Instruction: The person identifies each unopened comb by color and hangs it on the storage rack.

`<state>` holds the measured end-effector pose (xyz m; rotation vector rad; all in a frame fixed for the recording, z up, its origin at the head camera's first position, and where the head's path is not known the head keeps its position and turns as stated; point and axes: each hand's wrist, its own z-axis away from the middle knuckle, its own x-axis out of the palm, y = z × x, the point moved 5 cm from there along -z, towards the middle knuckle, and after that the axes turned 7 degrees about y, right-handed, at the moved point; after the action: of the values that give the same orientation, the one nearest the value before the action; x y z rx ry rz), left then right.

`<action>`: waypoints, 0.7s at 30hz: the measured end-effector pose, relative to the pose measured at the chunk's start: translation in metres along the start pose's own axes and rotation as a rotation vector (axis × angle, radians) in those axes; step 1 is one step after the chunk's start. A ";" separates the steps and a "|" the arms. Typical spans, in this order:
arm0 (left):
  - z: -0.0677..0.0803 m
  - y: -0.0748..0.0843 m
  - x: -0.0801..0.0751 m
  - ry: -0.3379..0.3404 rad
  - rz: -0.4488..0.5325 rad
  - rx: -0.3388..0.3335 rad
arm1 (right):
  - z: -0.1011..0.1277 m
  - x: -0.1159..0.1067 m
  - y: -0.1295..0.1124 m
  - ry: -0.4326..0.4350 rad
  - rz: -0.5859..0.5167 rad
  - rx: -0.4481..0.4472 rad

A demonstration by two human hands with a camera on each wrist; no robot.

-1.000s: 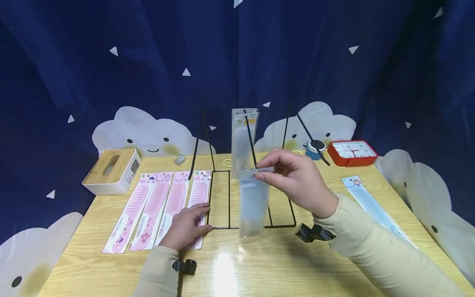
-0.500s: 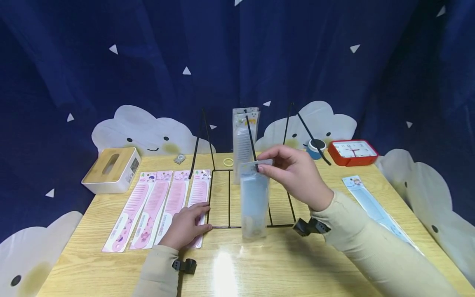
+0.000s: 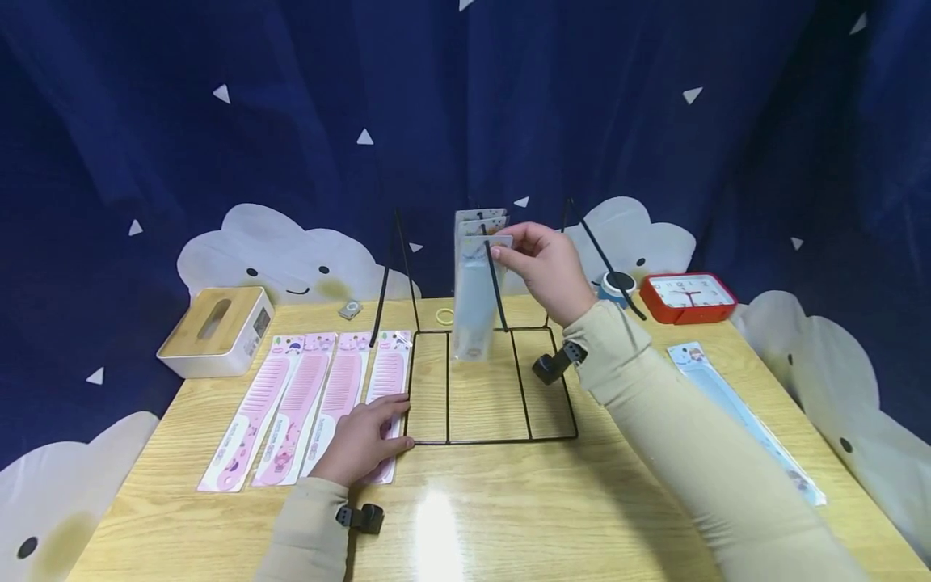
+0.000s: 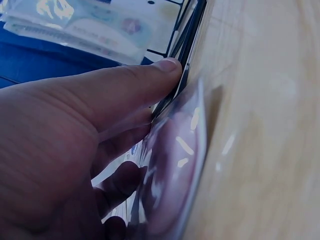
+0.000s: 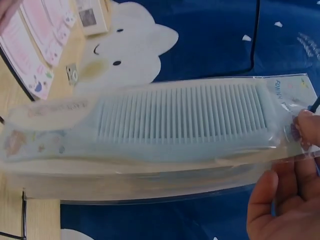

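Note:
A black wire rack (image 3: 494, 440) stands on the wooden table (image 3: 509, 517), with slanted hooks rising at the back. My right hand (image 3: 541, 267) pinches the top of a packaged blue comb (image 3: 473, 303) and holds it up at the middle hook (image 3: 497, 287), against other blue comb packs (image 3: 480, 218) hanging there. The right wrist view shows this comb (image 5: 175, 125) close up in its clear sleeve. My left hand (image 3: 364, 440) rests flat on the nearest pink comb pack (image 3: 385, 380) with fingertips at the rack's front left corner; in the left wrist view its fingers (image 4: 125, 90) touch the rack wire.
Several pink comb packs (image 3: 291, 404) lie in a row left of the rack. Another blue comb pack (image 3: 735, 412) lies at the right. A white tissue box (image 3: 218, 331) sits far left; a red clock (image 3: 687, 295) and a tape roll (image 3: 617, 289) stand at the back right.
My right hand has lifted the blue comb pack up and away, from over the rack's front to the top of the middle hook. The left hand stayed put.

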<state>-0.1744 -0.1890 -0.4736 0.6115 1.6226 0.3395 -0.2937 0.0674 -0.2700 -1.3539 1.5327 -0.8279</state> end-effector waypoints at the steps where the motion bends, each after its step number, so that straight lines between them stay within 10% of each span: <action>1: 0.000 -0.001 0.001 -0.001 0.000 -0.002 | -0.003 0.001 0.002 0.009 -0.008 0.010; 12: -0.002 0.000 0.005 -0.006 0.005 -0.006 | 0.000 -0.015 0.014 0.017 0.060 0.021; 21: -0.001 -0.001 -0.001 -0.005 0.010 -0.010 | 0.018 -0.092 0.088 0.012 0.328 0.023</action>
<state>-0.1752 -0.1900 -0.4736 0.6129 1.6129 0.3527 -0.3108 0.1744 -0.3392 -1.0435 1.6910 -0.6456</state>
